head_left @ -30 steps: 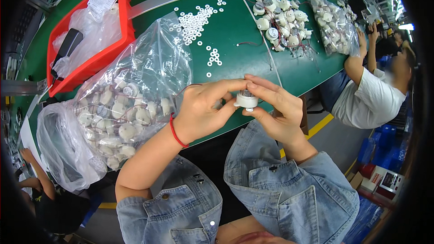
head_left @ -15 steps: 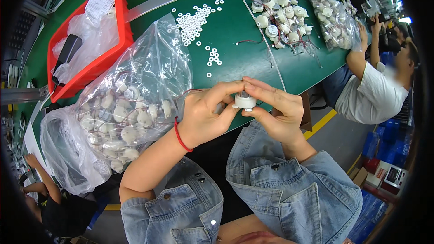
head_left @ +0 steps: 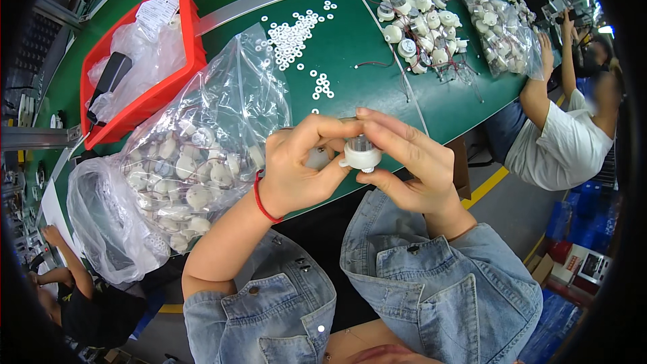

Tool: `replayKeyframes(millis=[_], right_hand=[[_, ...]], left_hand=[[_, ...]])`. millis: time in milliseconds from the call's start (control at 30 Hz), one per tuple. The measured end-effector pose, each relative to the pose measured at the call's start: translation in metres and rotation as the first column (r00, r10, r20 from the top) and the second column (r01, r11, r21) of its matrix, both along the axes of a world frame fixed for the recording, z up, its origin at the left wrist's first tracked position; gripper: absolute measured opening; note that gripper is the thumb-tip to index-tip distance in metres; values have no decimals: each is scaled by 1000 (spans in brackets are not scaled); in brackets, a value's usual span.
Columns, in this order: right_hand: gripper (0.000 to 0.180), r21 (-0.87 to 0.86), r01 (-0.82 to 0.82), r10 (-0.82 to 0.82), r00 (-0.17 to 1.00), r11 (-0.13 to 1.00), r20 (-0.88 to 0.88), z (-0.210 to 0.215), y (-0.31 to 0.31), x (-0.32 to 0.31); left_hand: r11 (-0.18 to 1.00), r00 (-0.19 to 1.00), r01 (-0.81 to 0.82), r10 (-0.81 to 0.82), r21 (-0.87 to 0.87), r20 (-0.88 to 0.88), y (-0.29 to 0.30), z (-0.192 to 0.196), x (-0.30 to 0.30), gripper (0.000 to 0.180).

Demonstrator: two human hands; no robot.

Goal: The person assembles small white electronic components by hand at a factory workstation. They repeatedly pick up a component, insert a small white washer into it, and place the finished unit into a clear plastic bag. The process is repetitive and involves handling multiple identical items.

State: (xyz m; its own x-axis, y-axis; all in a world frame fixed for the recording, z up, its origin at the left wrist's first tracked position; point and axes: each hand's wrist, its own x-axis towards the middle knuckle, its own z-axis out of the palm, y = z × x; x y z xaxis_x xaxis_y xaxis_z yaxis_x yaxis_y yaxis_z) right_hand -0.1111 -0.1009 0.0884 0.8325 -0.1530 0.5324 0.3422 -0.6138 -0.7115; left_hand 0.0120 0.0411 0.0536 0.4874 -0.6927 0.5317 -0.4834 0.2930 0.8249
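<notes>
Bag of parts (head_left: 195,162) left of hands – crate (head_left: 172,87) behind, washers (head_left: 291,37) mid-table (head_left: 364,61), wired parts (head_left: 421,27) far right

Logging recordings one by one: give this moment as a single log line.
left hand: pinches small white round part | right hand: grips same part | nearby: clear bag of white parts, green table

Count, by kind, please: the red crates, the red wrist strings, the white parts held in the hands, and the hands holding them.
Red crate: 1
Red wrist string: 1
White part, held: 1
Holding hands: 2 (left hand, right hand)
Total: 5
</notes>
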Motion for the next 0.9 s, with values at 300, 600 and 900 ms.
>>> replayKeyframes(millis=[300,600,900], right_hand=[[51,-24,-9,9,1000,1000,-3,-1,0,-3],[45,165,15,-3,997,986,-74,-11,4,-9],[46,215,2,10,998,977,-57,-14,6,-5]], left_hand=[[997,998,59,-59,49,0,4,0,2,30],[998,995,-62,61,9,85,0,-6,-8,34],[996,984,-93,93,-7,154,0,-4,-8,34]])
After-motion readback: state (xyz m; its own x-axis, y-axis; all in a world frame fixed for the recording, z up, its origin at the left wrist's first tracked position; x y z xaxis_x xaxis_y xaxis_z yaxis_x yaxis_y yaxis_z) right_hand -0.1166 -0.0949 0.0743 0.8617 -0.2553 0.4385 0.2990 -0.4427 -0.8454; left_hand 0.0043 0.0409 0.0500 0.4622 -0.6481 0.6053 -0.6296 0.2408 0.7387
